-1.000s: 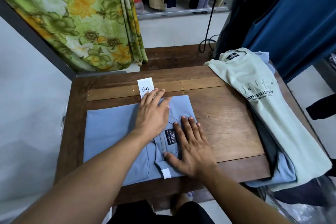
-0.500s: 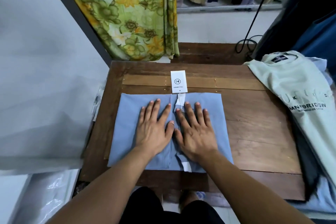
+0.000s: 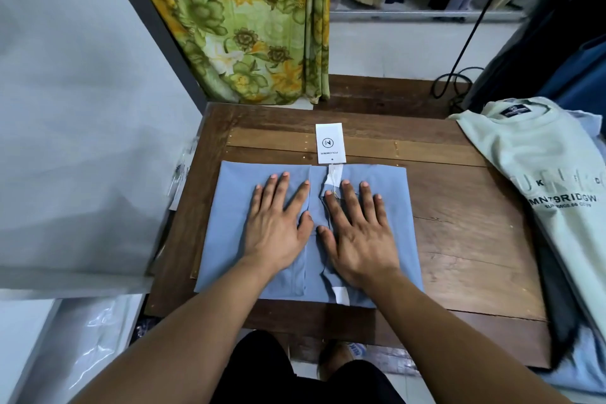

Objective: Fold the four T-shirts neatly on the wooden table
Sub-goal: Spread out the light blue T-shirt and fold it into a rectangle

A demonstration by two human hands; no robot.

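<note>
Left grip point(image 3: 278, 229) and right grip point(image 3: 359, 236), both released with fingers straight and spread, press flat on the folded blue T-shirt point(image 3: 229, 223). They lie side by side, thumbs close together at the central seam where two flaps meet. The shirt lies directly beneath both grips, equally near each. The seam runs away from the person; the rectangle's longer side appears to run left to right. A white hang tag point(image 3: 330, 143) rests on the bench point(image 3: 459, 239) just beyond the shirt's far edge. The left and near edges lie close to the bench edges. Bare wood opens rightward, up to the pale green T-shirt point(image 3: 541, 167) topping the unfolded pile.
</note>
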